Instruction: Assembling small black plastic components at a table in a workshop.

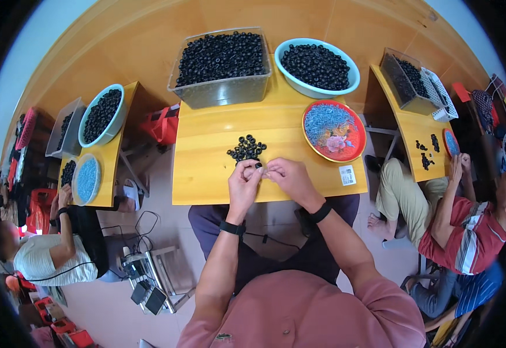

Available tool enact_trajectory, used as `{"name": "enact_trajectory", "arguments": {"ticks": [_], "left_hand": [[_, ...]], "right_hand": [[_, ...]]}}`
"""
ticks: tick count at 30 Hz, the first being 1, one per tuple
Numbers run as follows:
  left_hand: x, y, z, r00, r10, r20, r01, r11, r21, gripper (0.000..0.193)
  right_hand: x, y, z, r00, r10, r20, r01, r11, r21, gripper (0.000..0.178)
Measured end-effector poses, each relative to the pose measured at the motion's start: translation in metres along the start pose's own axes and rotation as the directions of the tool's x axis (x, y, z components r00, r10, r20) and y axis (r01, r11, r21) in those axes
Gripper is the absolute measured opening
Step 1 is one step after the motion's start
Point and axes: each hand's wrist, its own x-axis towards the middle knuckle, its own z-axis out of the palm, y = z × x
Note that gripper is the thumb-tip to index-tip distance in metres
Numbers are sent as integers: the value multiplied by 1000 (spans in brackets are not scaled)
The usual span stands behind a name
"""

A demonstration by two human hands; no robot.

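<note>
The left hand (pixel 245 181) pinches a small black piece (pixel 258 165) between its fingertips, above the table (pixel 206 130), just on the near side of a little pile of black pieces (pixel 246 149). The right hand (pixel 289 177) is close beside it, with its thumb and finger bent in to meet the left fingertips. Something pale may be in the right fingertips, but it is too small to tell, and I cannot tell if they are gripping it.

The black piece could slip out, because it is tiny and looks smooth, and only the tips hold it. It looks round, so if it drops it may roll. It could get lost in the pile, since the pieces there look much the same. The front edge of the table is near too, so a dropped piece could fall to the floor (pixel 172 232). If a hand bumps the pile, the loose pieces could scatter.

The red tray (pixel 351 148) of blue-grey bits (pixel 322 118) sits to the right. A quick elbow or arm could knock it and spill the bits.
</note>
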Motion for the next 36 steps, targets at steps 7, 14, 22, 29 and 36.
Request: {"name": "enact_trajectory", "arguments": {"ticks": [7,14,22,29,36], "left_hand": [[6,-6,-3,999,-32,-24,30,997,-76,19],[8,-2,-5,998,-62,6,62,994,-93,18],[4,-4,-1,997,-37,-73,29,993,-110,16],[-3,-7,5,987,57,-153,-45,995,84,17],[-7,1,11,989,42,-143,-18,986,167,15]], "right_hand": [[-2,-5,11,977,-210,-44,183,919,-348,11],[-7,5,16,942,-328,-68,270,865,-422,11],[-3,2,20,919,-375,-118,297,859,-416,12],[-1,22,22,963,-173,-209,124,965,-230,11],[3,27,19,965,-155,-211,117,976,-182,11]]}}
